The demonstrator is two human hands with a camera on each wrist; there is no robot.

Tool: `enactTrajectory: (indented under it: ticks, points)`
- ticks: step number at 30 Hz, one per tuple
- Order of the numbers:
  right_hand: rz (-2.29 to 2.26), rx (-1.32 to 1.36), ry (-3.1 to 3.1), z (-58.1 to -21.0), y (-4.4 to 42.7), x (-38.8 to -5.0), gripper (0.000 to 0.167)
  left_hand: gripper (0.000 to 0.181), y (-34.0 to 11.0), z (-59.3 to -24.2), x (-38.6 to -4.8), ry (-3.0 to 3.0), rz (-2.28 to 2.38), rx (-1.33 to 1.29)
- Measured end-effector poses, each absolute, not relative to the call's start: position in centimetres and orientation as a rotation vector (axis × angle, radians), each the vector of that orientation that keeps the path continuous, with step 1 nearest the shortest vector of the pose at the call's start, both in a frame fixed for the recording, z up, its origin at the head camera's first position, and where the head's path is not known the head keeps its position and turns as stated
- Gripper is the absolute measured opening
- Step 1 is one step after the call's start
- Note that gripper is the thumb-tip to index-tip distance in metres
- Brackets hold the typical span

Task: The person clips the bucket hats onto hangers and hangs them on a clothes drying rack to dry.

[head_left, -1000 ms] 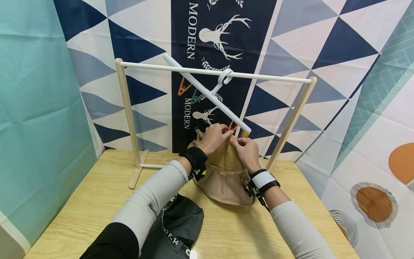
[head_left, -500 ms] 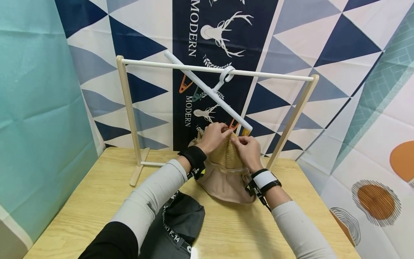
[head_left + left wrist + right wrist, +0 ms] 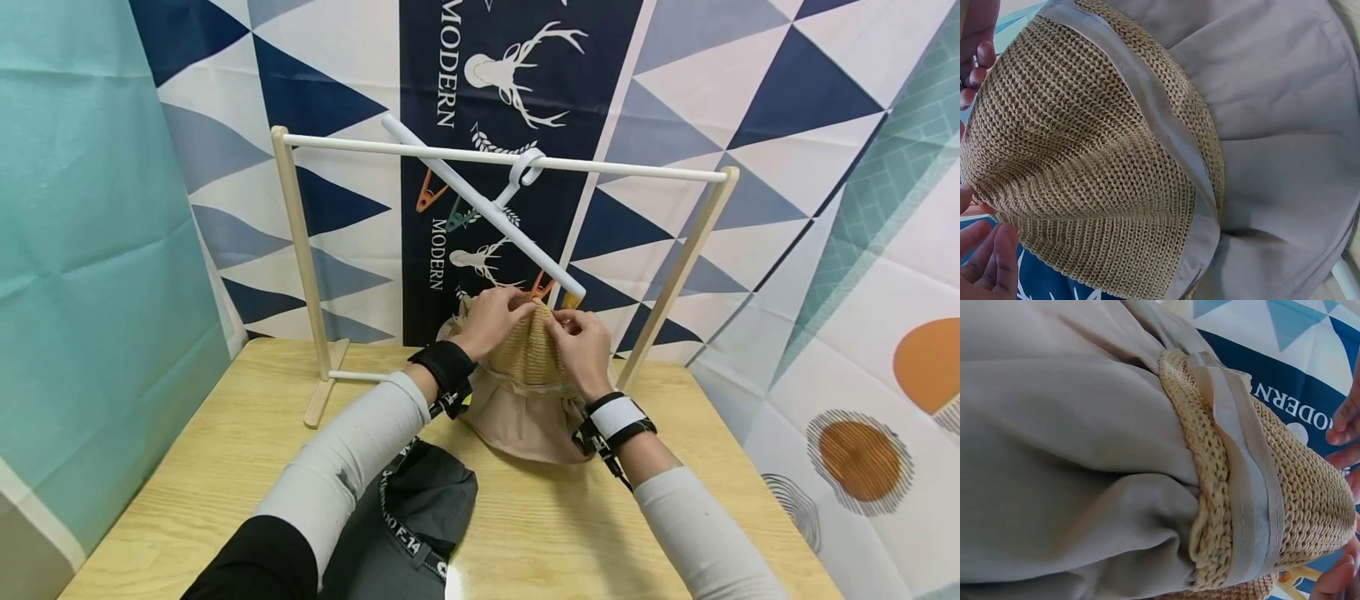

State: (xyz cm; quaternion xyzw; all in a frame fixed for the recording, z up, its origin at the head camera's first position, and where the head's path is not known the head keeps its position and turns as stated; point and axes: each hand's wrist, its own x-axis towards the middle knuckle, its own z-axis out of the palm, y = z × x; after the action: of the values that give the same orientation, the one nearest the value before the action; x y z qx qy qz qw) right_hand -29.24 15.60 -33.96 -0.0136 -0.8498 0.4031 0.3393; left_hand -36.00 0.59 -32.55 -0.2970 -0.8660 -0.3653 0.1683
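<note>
A hat with a tan knitted crown [image 3: 528,350] and a wide beige cloth brim [image 3: 525,425] hangs crown up below a white clip hanger [image 3: 480,200]. My left hand [image 3: 491,321] pinches the crown near its top with thumb and fingers. On the right side of the crown, my right hand [image 3: 585,350] pinches it between thumb and forefinger. An orange clip [image 3: 542,287] meets the crown between the hands; whether it bites the fabric cannot be told. In the left wrist view the crown [image 3: 1097,144] is gathered into folds towards the fingertips [image 3: 1004,250].
The hanger hooks over the white bar of a wooden rack [image 3: 300,250] and slants down to the right. Orange [image 3: 429,200], green [image 3: 457,218] and yellow [image 3: 572,298] clips hang from it. A dark grey cap [image 3: 420,500] lies on the wooden table [image 3: 217,475] in front.
My right hand has shifted slightly right, away from the left hand, along the crown. The left hand stays near the orange clip. The head view has tilted slightly.
</note>
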Motion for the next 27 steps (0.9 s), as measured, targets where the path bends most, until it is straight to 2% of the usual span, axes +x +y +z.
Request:
enactTrajectory:
  ticks: [27]
  points:
    - [1.218, 0.087, -2.246, -35.4, 15.3, -27.3, 0.021, 0.031, -1.3, -33.2, -35.2, -2.498, -0.965, -0.77]
